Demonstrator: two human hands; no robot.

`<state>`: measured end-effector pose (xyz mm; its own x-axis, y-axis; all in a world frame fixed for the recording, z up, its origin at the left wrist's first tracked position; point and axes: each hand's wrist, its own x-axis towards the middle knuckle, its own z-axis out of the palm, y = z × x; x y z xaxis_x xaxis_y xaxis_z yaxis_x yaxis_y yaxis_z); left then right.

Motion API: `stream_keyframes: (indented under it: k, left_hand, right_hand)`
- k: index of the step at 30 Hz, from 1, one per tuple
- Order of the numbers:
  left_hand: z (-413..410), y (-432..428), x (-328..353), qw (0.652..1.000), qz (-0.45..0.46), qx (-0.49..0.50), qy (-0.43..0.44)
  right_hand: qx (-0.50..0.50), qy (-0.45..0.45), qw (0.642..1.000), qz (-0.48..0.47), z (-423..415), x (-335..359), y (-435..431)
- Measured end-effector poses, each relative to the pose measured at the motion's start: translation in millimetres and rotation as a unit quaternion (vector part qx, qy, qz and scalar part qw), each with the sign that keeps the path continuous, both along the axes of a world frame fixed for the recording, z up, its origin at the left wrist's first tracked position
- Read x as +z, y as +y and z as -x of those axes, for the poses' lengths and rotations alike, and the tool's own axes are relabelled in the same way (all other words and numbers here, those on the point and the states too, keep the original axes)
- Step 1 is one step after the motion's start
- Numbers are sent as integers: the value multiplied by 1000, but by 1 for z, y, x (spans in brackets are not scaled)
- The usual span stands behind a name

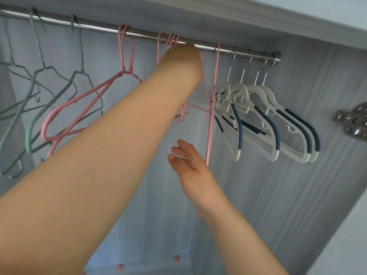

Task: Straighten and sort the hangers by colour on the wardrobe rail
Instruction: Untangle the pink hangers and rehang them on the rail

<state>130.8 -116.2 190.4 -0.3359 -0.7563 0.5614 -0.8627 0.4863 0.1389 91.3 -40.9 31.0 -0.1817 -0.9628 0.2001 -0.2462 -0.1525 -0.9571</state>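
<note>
A metal rail [143,36] runs across the top of the wardrobe. Green wire hangers [81,54] hang tilted at its left end. Pink hangers [83,94] are in the middle, some skewed and tangled. Several white hangers with navy grips [258,96] hang in a neat row at the right end. My left hand [182,54] is up at the rail among the pink hooks, its fingers hidden behind my own wrist. My right hand [186,161] is lower, with relaxed fingers, just left of a pink hanger's long edge [209,132], holding nothing.
The grey wood-grain back and side walls of the wardrobe enclose the rail. A metal door hinge [351,122] is fixed to the right wall. More pink pieces [177,259] show low down near the bottom edge of the view.
</note>
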Motion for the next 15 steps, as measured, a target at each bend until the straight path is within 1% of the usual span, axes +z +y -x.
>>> stream_keyframes:
  k: [3, 7, 10, 13, 15]
  left_hand:
    - [0, -5, -1, 999, -34, 10, -17]
    - [-2, -8, -9, 997, -68, 17, -17]
    - [-5, -7, -22, 995, -89, 22, -42]
    - [-16, 4, -44, 993, -85, 24, -84]
    - [-27, 14, -67, 995, -62, 1, -77]
  right_hand:
    - [-4, 7, 1000, -2, 0, -3, 3]
    - [-6, 10, 1000, 3, 2, -8, 2]
    - [-10, 18, 1000, 7, 3, -15, 0]
    - [-17, 7, 1000, 2, 5, -25, -6]
    - [-23, -8, 1000, 0, 9, -33, -15]
